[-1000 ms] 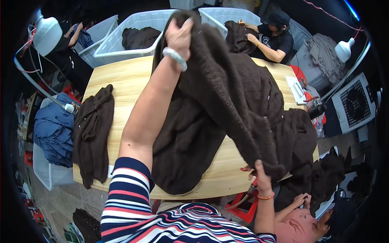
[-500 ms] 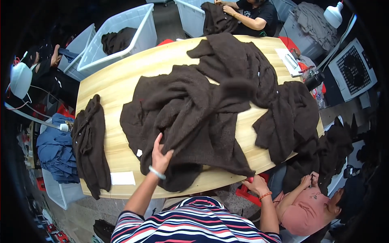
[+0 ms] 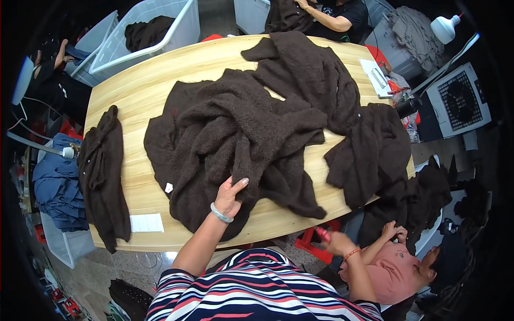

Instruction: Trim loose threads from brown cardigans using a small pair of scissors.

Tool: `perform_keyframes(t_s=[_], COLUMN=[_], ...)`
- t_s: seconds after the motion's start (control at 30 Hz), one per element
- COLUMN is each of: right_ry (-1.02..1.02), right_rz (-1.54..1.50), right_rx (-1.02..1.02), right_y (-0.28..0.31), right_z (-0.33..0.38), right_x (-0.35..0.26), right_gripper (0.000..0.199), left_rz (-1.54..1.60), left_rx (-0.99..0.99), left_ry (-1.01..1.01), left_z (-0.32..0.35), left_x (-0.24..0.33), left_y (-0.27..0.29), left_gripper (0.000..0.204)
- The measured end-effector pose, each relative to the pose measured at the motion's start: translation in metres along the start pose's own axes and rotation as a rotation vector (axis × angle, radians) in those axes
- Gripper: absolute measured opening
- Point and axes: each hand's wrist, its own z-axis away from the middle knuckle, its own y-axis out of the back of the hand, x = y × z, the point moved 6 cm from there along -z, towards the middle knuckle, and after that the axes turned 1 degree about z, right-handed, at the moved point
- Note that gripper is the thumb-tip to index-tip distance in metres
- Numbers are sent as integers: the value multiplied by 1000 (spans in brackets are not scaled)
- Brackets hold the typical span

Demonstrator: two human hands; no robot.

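Note:
A big dark brown knit garment [image 3: 214,134] lies crumpled across the middle of the table, with a small white tag near its left side. My left hand [image 3: 229,199], with a pale bangle at the wrist, is closed on a fold at its near side. Beyond the near right table edge, apart from the cloth, is my right hand [image 3: 341,244]. Its fingers are wrapped round a small red object [image 3: 323,234], blurred, whose kind I cannot make out.
More brown garments lie at the far side [image 3: 316,75], right [image 3: 372,155] and left [image 3: 103,176] of the wooden table [image 3: 136,107]. A white paper [image 3: 146,223] is near the front edge. A person in pink [image 3: 391,273] sits close at right; large plastic bins [image 3: 176,40] stand behind.
My left hand has gone from spread fingers to a grip on the cloth. My right hand has let go of the garment's near right corner, which now lies on the table. The view has shifted slightly.

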Motion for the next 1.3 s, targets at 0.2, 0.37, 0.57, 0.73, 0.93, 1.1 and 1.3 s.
perform_keyframes(t_s=[0.2,0.37,0.57,0.73,0.93,1.1,1.3], right_ry=[365,711,551,90,210,421,466], right_rz=[-475,-298,-36,-323,-378,-436,-202], right_rx=[-89,193,601,745,683,576,408], right_y=[32,129,180,229,165,131,112], right_z=[51,7,-117,-141,-105,-30,4], right_x=[-74,-208,-270,-145,-71,-118,-166], right_gripper=[40,43,37,43,36,37,34], left_rz=[-269,-567,-740,-929,-457,83,-264], left_rx=[11,-81,-63,-69,21,0,70], left_ry=[-106,-98,-75,-86,64,-7,-379], left_z=[12,6,-1,2,-12,-58,-65], left_x=[-17,-50,-75,-83,-55,-19,-2], left_y=[20,23,29,57,41,45,27], left_gripper=[30,23,22,23,37,22,2])
